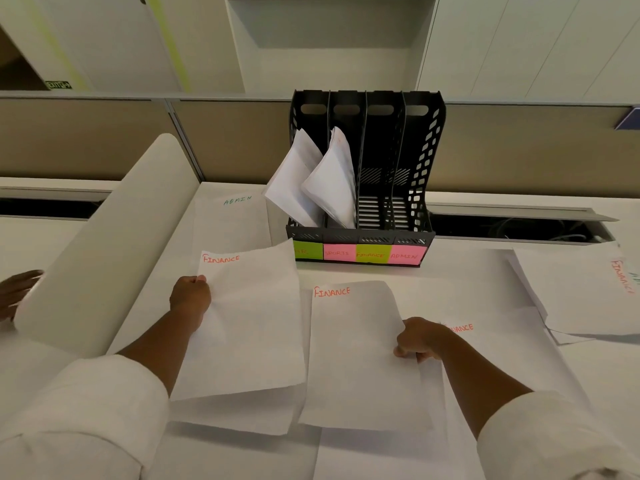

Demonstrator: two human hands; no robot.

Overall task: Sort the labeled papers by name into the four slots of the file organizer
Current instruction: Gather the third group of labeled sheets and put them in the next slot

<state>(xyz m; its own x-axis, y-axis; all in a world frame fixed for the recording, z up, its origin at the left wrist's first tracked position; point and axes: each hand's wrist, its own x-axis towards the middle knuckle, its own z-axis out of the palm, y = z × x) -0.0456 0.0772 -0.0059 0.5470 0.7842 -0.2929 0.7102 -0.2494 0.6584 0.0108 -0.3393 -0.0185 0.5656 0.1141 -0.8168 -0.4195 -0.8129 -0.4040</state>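
Observation:
A black four-slot file organizer (420, 174) stands at the back of the desk, its front tagged HR, SPORTS, FINANCE, ADMIN. Papers (311, 174) lean in the two left slots; the two right slots hold none. My left hand (189, 296) pinches the left edge of a raised sheet labeled FINANCE (256, 320). My right hand (420, 339) grips the right edge of a second FINANCE sheet (356, 355). A third FINANCE sheet (498, 344) lies under my right wrist. An ADMIN sheet (230, 220) lies flat left of the organizer.
More labeled sheets (581, 292), one FINANCE, are piled at the right. A curved white divider (114, 244) rises at the left, with another person's hand (17, 292) on it. A cable trough (519, 228) opens behind the organizer. A beige partition backs the desk.

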